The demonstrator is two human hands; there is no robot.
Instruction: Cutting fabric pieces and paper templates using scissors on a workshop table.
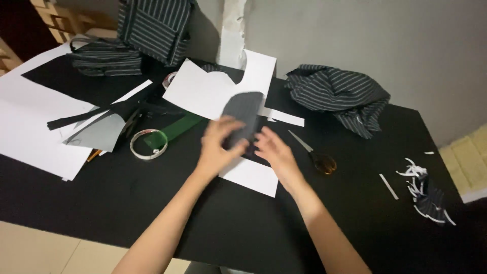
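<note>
Both hands work at the middle of the black worktop [152, 203], over a small white sheet [253, 177] whose near corner juts toward the person. The left hand [217, 147] curls its fingers around the lower edge of a rounded piece of grey striped fabric [244, 114], gripping it so that the piece stands up from the sheet toward the far side; motion blur hides just how the fingers close. The right hand [274, 152] lies open just beside it, fingers spread and pointing left toward the fabric's foot, whether touching it I cannot tell. Just right of that hand lie scissors [317, 156] with amber handles, blades pointing away. Left of the hands sit a roll of tape [148, 144] and a green strip [180, 128]. A large cut white paper pattern [213, 86] lies beyond the fabric piece, and a heap of striped cloth [345, 94] sits near the far right edge. Fabric trimmings [426, 190] are scattered near the right edge. The near part of the worktop, around the forearms, is bare black surface.
</note>
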